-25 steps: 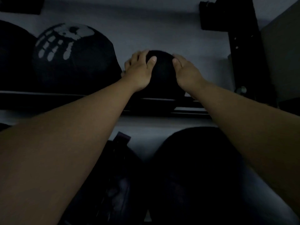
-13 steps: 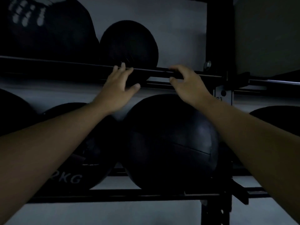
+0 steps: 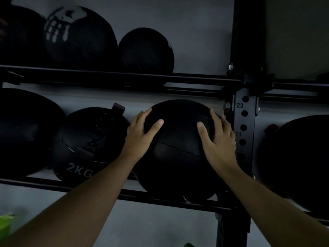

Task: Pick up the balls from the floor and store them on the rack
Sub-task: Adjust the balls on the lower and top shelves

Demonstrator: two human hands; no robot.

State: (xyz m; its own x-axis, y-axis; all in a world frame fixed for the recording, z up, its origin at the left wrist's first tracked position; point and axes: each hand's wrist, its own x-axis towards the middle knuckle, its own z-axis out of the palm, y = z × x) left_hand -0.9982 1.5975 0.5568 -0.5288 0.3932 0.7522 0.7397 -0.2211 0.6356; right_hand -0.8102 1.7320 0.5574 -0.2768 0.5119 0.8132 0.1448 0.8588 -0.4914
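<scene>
We see both hands laid on a large black medicine ball [image 3: 178, 150] that sits on the lower shelf of a dark metal rack [image 3: 160, 197], resting on the front rail. The left hand [image 3: 140, 132] lies flat against the ball's upper left side with fingers spread and the thumb reaching toward the middle; the right hand [image 3: 218, 139] mirrors it on the upper right side, fingers splayed and palm against the surface. Neither hand is curled shut; both are open and pressed to the ball, which sits between them. Just to the left, touching or nearly touching it, is a black ball marked 2KG [image 3: 89, 145], and further left a larger dark ball [image 3: 25, 132] cut by the frame edge. To the right, past the perforated upright post [image 3: 244, 125] with printed numbers, another dark ball [image 3: 295, 163] sits on the same level. On the upper shelf we see a small black ball [image 3: 146, 50] next to a bigger ball with a white handprint design [image 3: 78, 36], and one more dark ball [image 3: 17, 38] at the far left. A grey wall [image 3: 195, 32] is behind the rack. The light is dim, so surface details are hard to make out.
</scene>
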